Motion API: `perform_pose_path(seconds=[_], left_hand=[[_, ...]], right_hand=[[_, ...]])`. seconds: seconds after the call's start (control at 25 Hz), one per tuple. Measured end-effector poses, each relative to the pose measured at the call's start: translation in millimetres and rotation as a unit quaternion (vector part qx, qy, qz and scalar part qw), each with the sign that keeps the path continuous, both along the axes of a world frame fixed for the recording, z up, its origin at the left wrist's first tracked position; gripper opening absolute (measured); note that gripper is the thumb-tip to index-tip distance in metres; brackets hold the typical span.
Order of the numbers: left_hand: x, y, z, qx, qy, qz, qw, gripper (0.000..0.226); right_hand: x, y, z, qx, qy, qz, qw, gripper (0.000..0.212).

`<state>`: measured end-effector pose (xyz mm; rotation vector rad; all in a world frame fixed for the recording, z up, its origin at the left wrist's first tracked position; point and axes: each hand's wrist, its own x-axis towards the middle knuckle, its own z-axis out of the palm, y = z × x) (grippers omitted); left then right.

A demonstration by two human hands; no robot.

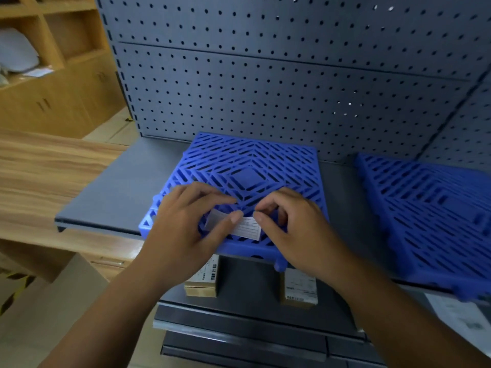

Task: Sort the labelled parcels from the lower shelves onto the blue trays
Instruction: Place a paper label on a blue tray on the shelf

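A small white lined label (245, 227) lies at the front edge of the left blue slatted tray (247, 160). My left hand (186, 224) pinches the label's left part with thumb and fingers. My right hand (289, 221) pinches its right end. A second blue tray (435, 208) rests on the same grey shelf at the right. On the lower shelf stand two small cardboard parcels with printed labels, one (203, 280) under my left wrist, the other (300, 288) under my right wrist.
A grey pegboard (265, 75) backs the shelf. Wooden cabinets (53, 75) and a wooden counter (47, 168) stand to the left. A brown cardboard box (53, 301) sits at lower left. White paper (462, 317) lies on the lower shelf at the right.
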<state>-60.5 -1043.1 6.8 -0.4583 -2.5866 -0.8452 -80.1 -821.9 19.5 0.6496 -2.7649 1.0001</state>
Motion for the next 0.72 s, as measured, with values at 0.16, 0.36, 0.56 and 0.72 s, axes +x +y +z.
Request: perform_pose_path(seconds=[0.16, 0.36, 0.56, 0.72], left_hand=[[-5, 30, 12, -0.022, 0.014, -0.029, 0.999, 0.046], [-11, 89, 26, -0.035, 0.019, -0.07, 0.997, 0.054], [-5, 181, 44, -0.035, 0.031, -0.138, 0.989, 0.055], [9, 290, 58, -0.033, 0.039, -0.202, 0.978, 0.056]], right_hand=[[11, 16, 6, 0.1, 0.079, -0.024, 0.992, 0.033], [29, 67, 21, 0.113, 0.124, -0.097, 0.981, 0.047], [61, 154, 28, 0.094, 0.147, -0.191, 0.966, 0.044], [104, 255, 34, 0.095, 0.167, -0.267, 0.944, 0.04]])
